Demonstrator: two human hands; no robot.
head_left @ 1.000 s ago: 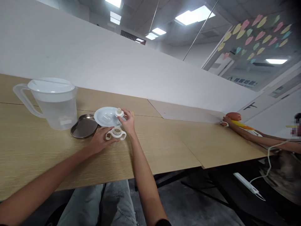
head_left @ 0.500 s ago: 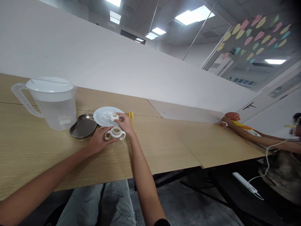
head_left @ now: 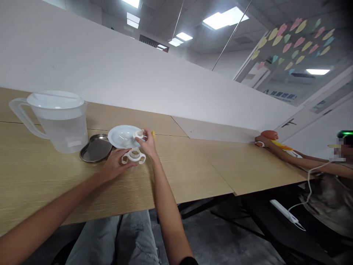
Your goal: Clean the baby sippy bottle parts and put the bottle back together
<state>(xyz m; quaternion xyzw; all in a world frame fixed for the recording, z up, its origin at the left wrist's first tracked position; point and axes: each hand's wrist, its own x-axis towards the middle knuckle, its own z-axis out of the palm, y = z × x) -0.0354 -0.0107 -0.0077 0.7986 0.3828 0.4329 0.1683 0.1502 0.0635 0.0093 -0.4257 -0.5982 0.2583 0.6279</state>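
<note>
My left hand (head_left: 118, 162) is wrapped round the side of an open baby bottle (head_left: 135, 155), which has a white collar with two handles and stands upright on the table. Between the fingers of my right hand (head_left: 148, 142) is a white bottle cap with a nipple (head_left: 139, 134), held over the right rim of a white plate (head_left: 116, 132). Some clear item lies in the plate, too faint to name. Behind my right hand a yellow object (head_left: 153, 135) shows only in part.
Left of the plate lies a kidney-shaped metal tray (head_left: 95, 149), and beyond it stands a lidded plastic pitcher (head_left: 59, 123) of clear liquid. A white wall (head_left: 143, 88) backs the table. Far right, another person's hands hold a doll (head_left: 269, 135); a power strip (head_left: 286, 212) lies lower down.
My right hand has shifted the nipple cap slightly right and up, tilting it. My left hand stays on the bottle. The view has moved slightly.
</note>
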